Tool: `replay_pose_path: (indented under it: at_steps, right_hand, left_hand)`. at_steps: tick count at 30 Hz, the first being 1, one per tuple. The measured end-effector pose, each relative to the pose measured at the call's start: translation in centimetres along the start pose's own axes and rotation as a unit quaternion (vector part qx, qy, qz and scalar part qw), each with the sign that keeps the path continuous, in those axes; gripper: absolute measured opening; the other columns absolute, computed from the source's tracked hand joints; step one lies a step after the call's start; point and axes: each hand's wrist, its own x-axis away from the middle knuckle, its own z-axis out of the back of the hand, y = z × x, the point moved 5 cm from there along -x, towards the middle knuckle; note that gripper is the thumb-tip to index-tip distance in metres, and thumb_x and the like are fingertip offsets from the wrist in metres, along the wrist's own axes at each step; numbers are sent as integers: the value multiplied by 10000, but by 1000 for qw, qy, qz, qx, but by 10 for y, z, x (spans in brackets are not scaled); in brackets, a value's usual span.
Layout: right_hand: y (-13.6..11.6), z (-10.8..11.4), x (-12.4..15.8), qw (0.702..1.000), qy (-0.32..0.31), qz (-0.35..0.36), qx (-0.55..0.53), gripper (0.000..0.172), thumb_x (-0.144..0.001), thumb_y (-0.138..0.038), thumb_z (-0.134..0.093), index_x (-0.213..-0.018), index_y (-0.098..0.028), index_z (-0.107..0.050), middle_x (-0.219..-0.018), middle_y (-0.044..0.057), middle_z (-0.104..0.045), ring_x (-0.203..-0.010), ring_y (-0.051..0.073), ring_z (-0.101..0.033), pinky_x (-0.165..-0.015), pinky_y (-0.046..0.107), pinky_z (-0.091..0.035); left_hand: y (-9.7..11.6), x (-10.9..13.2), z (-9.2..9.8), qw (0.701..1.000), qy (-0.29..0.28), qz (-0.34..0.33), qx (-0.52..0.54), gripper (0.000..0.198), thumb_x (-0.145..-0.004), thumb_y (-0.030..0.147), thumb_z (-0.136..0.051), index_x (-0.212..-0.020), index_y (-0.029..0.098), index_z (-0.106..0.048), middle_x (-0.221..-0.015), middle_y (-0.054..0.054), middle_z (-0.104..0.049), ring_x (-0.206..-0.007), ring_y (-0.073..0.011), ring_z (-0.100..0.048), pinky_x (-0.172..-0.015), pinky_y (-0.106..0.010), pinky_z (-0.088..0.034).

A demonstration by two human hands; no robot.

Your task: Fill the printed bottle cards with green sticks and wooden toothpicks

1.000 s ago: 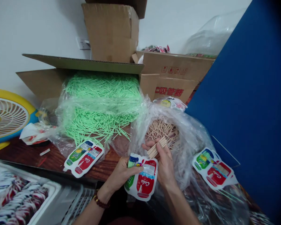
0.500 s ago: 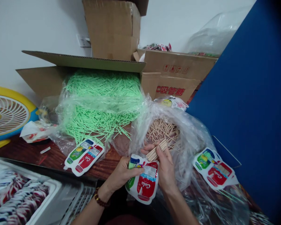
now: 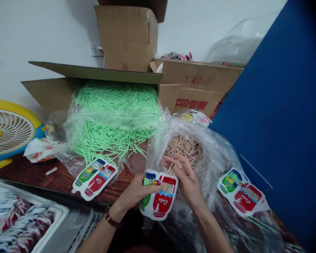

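Light is cool and dim; soft shadow darkens the white wall (image 3: 42, 35) beside the cardboard carton (image 3: 126, 38); faint glare streaks the clear plastic bag (image 3: 216, 147); the upper right corner blackens; lower-left packets (image 3: 28, 228) seem blurred.

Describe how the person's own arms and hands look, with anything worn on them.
Both are bare: no glove on the left hand or the right hand, and no sleeve shows on either forearm. The left wrist wears a bracelet of round, dark reddish-brown beads. The right wrist has nothing on it that I can see.
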Motion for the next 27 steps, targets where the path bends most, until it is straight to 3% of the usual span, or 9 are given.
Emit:
replay_pose_path:
  at_steps: [2, 5, 7, 12, 16, 23, 27]
  right_hand:
    - [-6, 0, -2, 995, -24, 24, 94, 288, -909, -363, -515, -1181, -282, -564, -1236, 52, -621, -1128, 225, -580, -970, 409, -444]
    - [-5, -3, 1, 961, -89, 21, 261, 309, -936, -358, -463, -1199, -276, -602, -1260, 49, -606, -1166, 219, -545, -1025, 387, -384]
    - [-4, -3, 3, 950, -117, 11, 290, 323, -936, -360, -463, -1218, -279, -596, -1269, 45, -599, -1167, 214, -542, -1021, 371, -383]
    - [3, 8, 1, 990, -57, -23, 128, 253, -857, -352, -601, -1095, -272, -632, -1096, 14, -681, -1016, 178, -620, -882, 299, -475]
    - [28, 4, 6, 991, -55, -119, 26, 312, -711, -297, -759, -999, -230, -661, -916, -5, -725, -795, 153, -663, -762, 279, -512]
    - [36, -4, 7, 992, -18, -121, -4, 310, -692, -290, -770, -968, -184, -677, -864, 21, -734, -725, 162, -671, -706, 294, -530]
    - [37, -5, 4, 993, -17, -118, -8, 332, -662, -300, -791, -955, -188, -684, -850, 15, -738, -722, 155, -668, -699, 278, -524]
  left_hand:
    - [0, -2, 2, 1000, 5, -3, 7, 183, -701, 254, -772, -795, 114, -702, -728, -20, -721, -614, -132, -622, -612, -218, -472]
    - [2, -5, 5, 999, 17, -19, 20, 175, -709, 245, -767, -811, 120, -701, -735, -19, -723, -616, -128, -624, -613, -218, -476]
    - [3, -6, 5, 999, 15, -28, 22, 158, -710, 237, -767, -796, 120, -703, -725, -17, -722, -613, -124, -623, -608, -211, -474]
    - [6, -7, 4, 999, 10, -28, 23, 149, -724, 234, -757, -812, 118, -723, -733, -22, -735, -618, -124, -631, -624, -214, -481]
    - [9, -8, 6, 998, 19, -41, 33, 123, -708, 222, -771, -738, 118, -712, -677, -3, -718, -572, -103, -611, -568, -187, -467]
    - [7, -5, 16, 995, 69, -26, 70, 241, -627, 174, -825, -827, 139, -694, -740, 1, -730, -617, -117, -637, -601, -205, -504]
    - [8, -5, 15, 996, 67, -28, 59, 168, -659, 208, -802, -750, 104, -708, -698, -30, -730, -587, -126, -637, -576, -202, -496]
